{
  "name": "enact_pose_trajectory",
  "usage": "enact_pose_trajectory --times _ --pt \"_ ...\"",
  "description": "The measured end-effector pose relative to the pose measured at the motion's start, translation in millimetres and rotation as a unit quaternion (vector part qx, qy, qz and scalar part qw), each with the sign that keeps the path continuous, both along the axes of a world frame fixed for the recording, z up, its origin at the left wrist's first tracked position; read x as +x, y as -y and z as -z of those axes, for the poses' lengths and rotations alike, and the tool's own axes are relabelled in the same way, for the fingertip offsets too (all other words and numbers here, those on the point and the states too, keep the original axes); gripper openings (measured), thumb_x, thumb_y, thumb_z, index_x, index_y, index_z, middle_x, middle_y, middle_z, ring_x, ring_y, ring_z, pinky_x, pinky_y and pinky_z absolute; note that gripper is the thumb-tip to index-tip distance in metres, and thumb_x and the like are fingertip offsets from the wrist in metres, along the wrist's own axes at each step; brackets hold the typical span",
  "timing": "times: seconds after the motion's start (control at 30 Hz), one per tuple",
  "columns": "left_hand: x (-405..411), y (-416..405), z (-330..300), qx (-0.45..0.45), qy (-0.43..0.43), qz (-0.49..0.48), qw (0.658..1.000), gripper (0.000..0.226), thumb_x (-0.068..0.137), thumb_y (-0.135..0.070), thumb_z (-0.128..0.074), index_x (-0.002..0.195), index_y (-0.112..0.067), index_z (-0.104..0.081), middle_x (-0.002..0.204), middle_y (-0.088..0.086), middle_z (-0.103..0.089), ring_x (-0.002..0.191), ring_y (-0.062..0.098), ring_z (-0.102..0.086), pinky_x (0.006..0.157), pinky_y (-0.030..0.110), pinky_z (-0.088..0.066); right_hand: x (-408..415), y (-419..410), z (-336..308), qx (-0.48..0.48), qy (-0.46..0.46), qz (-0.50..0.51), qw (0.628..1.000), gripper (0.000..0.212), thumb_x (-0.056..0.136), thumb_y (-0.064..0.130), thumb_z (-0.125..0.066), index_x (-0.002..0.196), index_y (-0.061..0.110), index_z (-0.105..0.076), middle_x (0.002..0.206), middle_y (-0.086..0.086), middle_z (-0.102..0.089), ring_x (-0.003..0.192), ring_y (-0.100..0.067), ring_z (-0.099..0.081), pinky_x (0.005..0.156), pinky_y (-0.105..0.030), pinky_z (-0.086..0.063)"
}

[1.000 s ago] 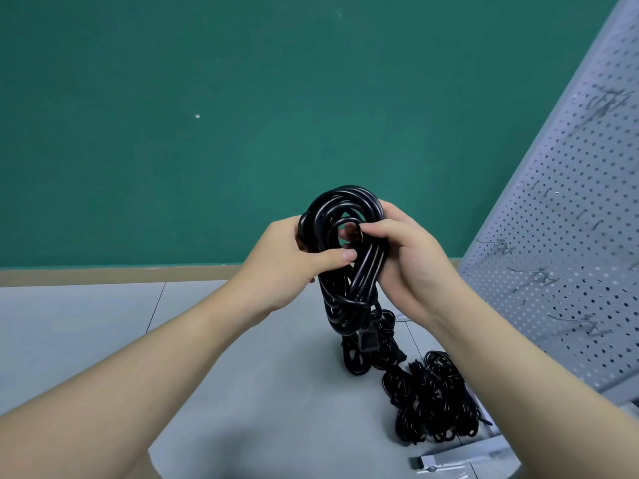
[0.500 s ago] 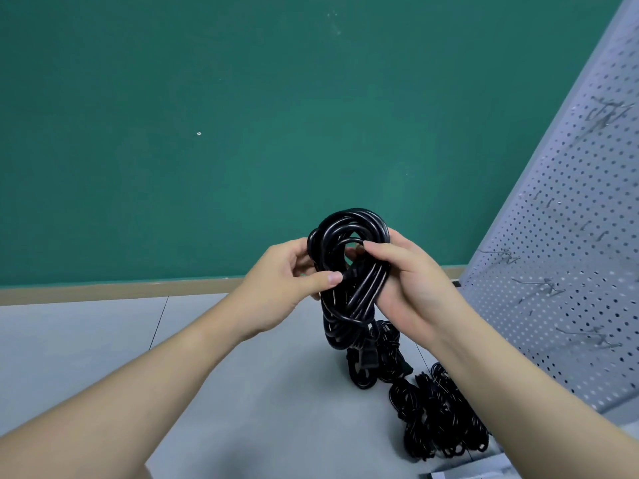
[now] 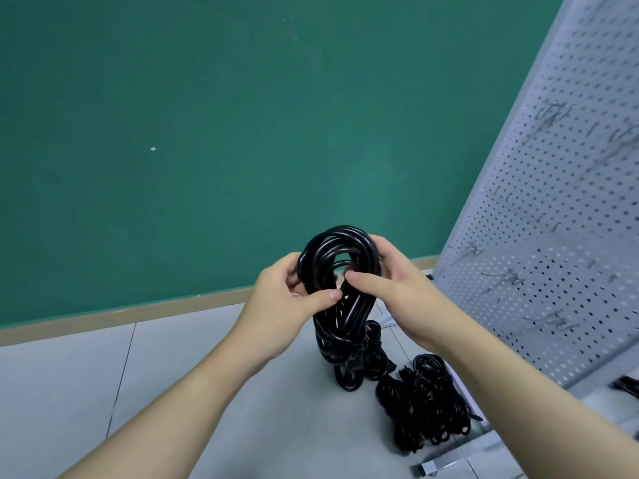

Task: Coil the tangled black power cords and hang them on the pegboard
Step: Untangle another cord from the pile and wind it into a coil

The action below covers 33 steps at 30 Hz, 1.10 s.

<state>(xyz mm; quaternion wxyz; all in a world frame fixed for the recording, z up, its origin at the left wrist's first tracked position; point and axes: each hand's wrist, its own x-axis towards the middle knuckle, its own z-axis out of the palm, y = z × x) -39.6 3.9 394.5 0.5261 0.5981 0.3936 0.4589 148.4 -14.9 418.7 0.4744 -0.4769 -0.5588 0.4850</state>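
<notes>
Item: coiled black power cord (image 3: 340,271), centre frame. I am seeing the left hand (image 3: 283,305) and right hand (image 3: 397,288) pinching its loops. Judging it springy, moderately heavy; gripping mid-bundle suits. Tangled cord pile (image 3: 425,402) is lying lower right below the pegboard (image 3: 553,236).

Glossy black cord against matt wall and perforated metal.

The coiled cord (image 3: 340,271) has a smooth, shiny plastic jacket that catches white highlights along its loops; the tangled pile of cords (image 3: 423,402) on the floor looks duller. The pegboard (image 3: 560,236) is pale painted metal, evenly punched, with thin wire hooks. The green wall (image 3: 242,133) is flat matt; the grey floor (image 3: 69,392) is smooth with faint seams.
</notes>
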Motion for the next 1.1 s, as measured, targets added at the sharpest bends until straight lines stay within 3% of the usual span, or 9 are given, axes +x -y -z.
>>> enact_pose_trajectory --times 0.2,0.33,0.53,0.63,0.77,0.87,0.93,1.0,1.1 --pt "6 -7 -9 -0.049 0.032 0.101 0.993 0.033 0.088 -0.002 -0.075 0.120 -0.010 -0.069 0.111 0.004 -0.078 0.095 0.011 -0.074 0.072 0.015 -0.052 29 19 -13 -0.054 -0.023 -0.005 0.998 0.047 0.093 0.001 -0.071 0.137 0.009 -0.054 0.119 -0.021 -0.073 0.116 -0.036 -0.069 0.103 -0.036 -0.053" --pt "27 -9 -10 -0.035 0.012 0.134 0.990 0.036 0.087 -0.001 -0.077 0.122 -0.011 -0.069 0.115 0.002 -0.077 0.109 0.017 -0.072 0.090 0.027 -0.055 44 32 -16 -0.046 -0.027 0.050 0.997 0.044 0.094 -0.003 -0.069 0.135 0.006 -0.055 0.118 -0.022 -0.073 0.108 -0.033 -0.071 0.106 -0.046 -0.052" --pt "81 -13 -24 -0.024 0.003 0.200 0.979 0.031 0.090 -0.005 -0.075 0.117 -0.018 -0.072 0.107 0.000 -0.079 0.093 0.007 -0.072 0.074 0.015 -0.051 83 58 -42 -0.038 0.040 0.135 0.989 0.042 0.095 0.003 -0.069 0.134 0.012 -0.055 0.111 -0.012 -0.078 0.107 -0.028 -0.074 0.103 -0.039 -0.052" --pt "113 -17 -25 -0.012 -0.014 0.232 0.973 0.028 0.090 -0.009 -0.076 0.116 -0.019 -0.073 0.105 0.002 -0.079 0.090 0.011 -0.069 0.075 0.024 -0.050 105 66 -49 -0.030 0.079 0.190 0.978 0.040 0.094 0.005 -0.072 0.131 0.015 -0.057 0.104 -0.010 -0.079 0.100 -0.027 -0.076 0.101 -0.038 -0.053" --pt "153 -19 -25 0.000 -0.040 0.289 0.957 0.027 0.093 -0.013 -0.074 0.120 -0.017 -0.070 0.094 -0.010 -0.076 0.079 0.001 -0.065 0.069 0.016 -0.045 138 78 -37 -0.037 0.102 0.264 0.959 0.035 0.095 0.004 -0.069 0.127 0.015 -0.059 0.094 -0.004 -0.079 0.091 -0.022 -0.076 0.099 -0.040 -0.057" --pt "181 -19 -15 0.005 -0.060 0.319 0.946 0.025 0.096 -0.023 -0.071 0.121 -0.025 -0.070 0.099 -0.008 -0.078 0.084 0.005 -0.063 0.076 0.028 -0.042 159 88 -23 -0.055 0.096 0.304 0.946 0.034 0.096 0.008 -0.068 0.127 0.018 -0.059 0.090 -0.005 -0.079 0.087 -0.020 -0.076 0.096 -0.041 -0.058" --pt "199 -21 -4 -0.009 -0.055 0.323 0.945 0.024 0.098 -0.026 -0.069 0.122 -0.027 -0.070 0.103 -0.006 -0.078 0.085 0.007 -0.063 0.078 0.032 -0.040 167 93 -13 -0.059 0.092 0.325 0.939 0.032 0.097 0.011 -0.069 0.126 0.018 -0.059 0.088 -0.005 -0.079 0.085 -0.020 -0.076 0.082 -0.031 -0.059" --pt "217 -23 8 -0.017 -0.047 0.318 0.947 0.026 0.101 -0.025 -0.065 0.126 -0.024 -0.069 0.103 -0.007 -0.078 0.082 0.000 -0.065 0.073 0.023 -0.042 176 95 -4 -0.056 0.099 0.346 0.931 0.031 0.096 0.016 -0.071 0.125 0.021 -0.058 0.090 -0.008 -0.079 0.087 -0.024 -0.076 0.071 -0.021 -0.057" --pt "245 -27 24 -0.024 -0.035 0.322 0.946 0.028 0.102 -0.016 -0.061 0.129 -0.014 -0.067 0.101 -0.007 -0.077 0.078 -0.006 -0.068 0.064 0.005 -0.044 194 95 11 -0.049 0.098 0.384 0.917 0.030 0.095 0.018 -0.072 0.122 0.020 -0.059 0.087 -0.013 -0.078 0.085 -0.027 -0.076 0.068 -0.021 -0.055"
